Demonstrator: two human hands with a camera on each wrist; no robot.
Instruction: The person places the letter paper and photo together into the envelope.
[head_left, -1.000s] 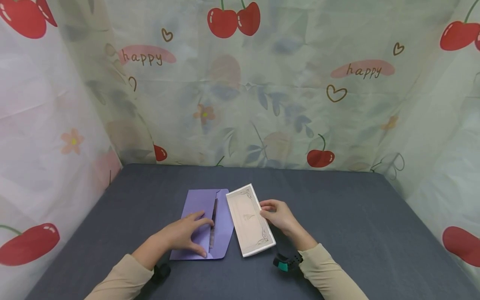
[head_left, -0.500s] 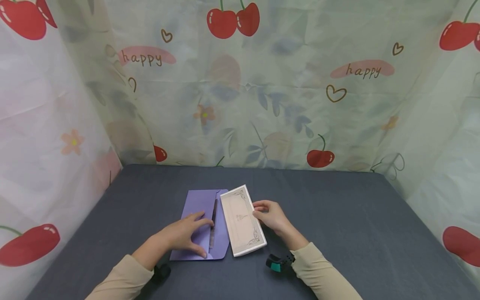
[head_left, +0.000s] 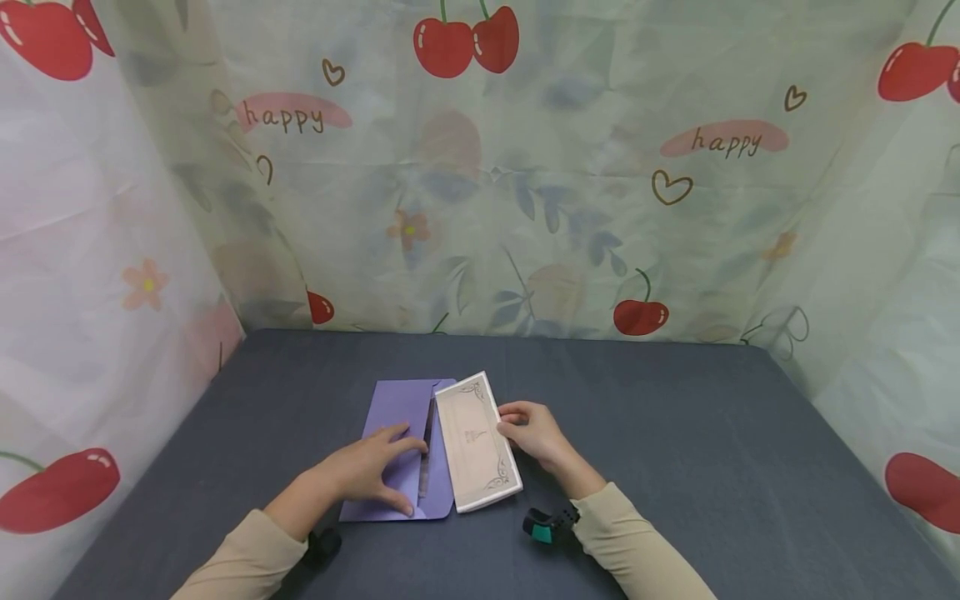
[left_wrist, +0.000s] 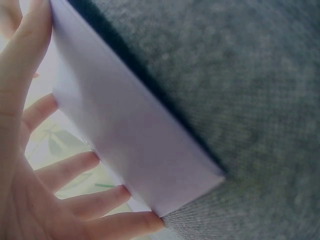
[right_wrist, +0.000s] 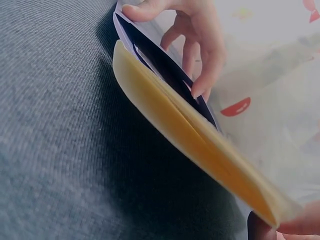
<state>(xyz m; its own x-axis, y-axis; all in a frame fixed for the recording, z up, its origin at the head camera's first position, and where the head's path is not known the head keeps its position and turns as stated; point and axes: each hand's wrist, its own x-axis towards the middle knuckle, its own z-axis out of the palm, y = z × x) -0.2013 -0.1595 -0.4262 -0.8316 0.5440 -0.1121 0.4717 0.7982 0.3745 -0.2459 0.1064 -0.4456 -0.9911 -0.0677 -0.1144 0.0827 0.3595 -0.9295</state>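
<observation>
A purple envelope lies on the table, flap toward the right, its dark slit gaping. My left hand rests over its front panel with fingers spread; thumb and index finger touch near the slit's edge. In the left wrist view, straight fingers lie along the envelope's edge. My right hand pinches the right long edge of a cream card with printed corner scrolls. The card is tilted and overlaps the envelope's flap. In the right wrist view the layered card stands just before the envelope's mouth.
A dark grey cloth covers the table. Printed curtains with cherries and hearts stand at the back and both sides. A black strap with a teal patch hangs at the right wrist; a dark wrist device is at the left.
My right hand has moved left with the card, which now covers more of the envelope's flap and lies closer to the slit. The left hand and the envelope have stayed in place.
</observation>
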